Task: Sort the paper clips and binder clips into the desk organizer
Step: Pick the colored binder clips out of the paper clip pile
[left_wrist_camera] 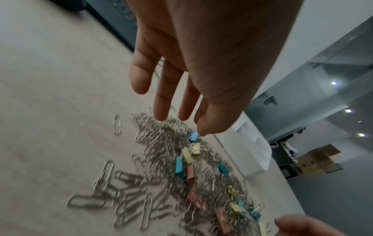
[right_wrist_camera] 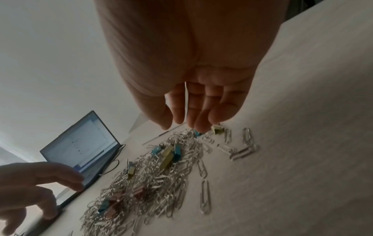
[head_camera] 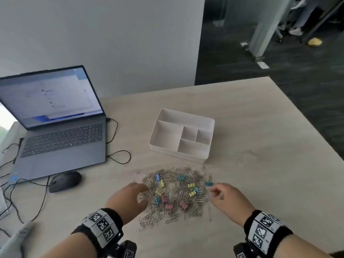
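**Both hands over the clip pile, organizer waiting beyond**

While the white desk organizer sits on the far side of the pale wooden table, its five compartments showing only bare white floors, the whole mix of clips lies in one heap nearer the person. Silver paper clips form the bulk of that heap, with strays scattered along its near and right edges. Small coloured binder clips in blue, yellow and pink lie among them, most toward the middle of the heap.

At the left edge of the heap is the left hand, palm down, its fingers held fairly straight and slightly spread just above the paper clips; it grips nothing that either wrist view shows. At the right edge is the right hand, its fingers curled down together with the tips low over a blue binder clip at the pile's far right corner. Whether those tips actually pinch that clip or anything else cannot be told, since the contact is blurred and partly hidden.

Left of the organizer stands an open grey laptop with its screen lit, and a black mouse lies just near of it among dark cables.
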### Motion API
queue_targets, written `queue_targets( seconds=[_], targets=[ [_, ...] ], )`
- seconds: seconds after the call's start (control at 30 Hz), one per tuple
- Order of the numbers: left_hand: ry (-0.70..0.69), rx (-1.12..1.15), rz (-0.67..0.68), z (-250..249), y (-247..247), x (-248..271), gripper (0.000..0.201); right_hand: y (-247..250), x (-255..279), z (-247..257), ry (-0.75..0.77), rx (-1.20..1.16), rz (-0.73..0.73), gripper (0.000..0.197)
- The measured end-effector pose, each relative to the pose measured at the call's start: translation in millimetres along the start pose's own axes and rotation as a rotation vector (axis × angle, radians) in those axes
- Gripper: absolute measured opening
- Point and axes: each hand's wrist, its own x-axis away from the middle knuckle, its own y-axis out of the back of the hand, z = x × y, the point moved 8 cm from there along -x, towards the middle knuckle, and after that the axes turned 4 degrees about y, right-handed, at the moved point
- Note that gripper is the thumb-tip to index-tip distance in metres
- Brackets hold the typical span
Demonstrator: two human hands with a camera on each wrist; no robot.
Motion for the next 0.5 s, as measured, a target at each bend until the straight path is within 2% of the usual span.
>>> queue_targets(
  seconds=[0.1,0.27,0.37,0.5],
  targets=[
    [0.016,0.013,0.032,-1,-16,-13,0.041,-10,-15,1,0.005,0.013,0.002,0.028],
    [-0.063,0.032,0.057,-16,-34,-28,0.050,-30,-35,22,0.096,0.110,0.016,0.039],
    [-0.117,0.021,0.071,-24,-40,-35,0.042,-39,-41,34,0.162,0.158,0.013,0.039],
    [-0.154,0.042,0.054,-24,-42,-41,0.025,-48,-45,41,0.234,0.181,0.022,0.024]
  ],
)
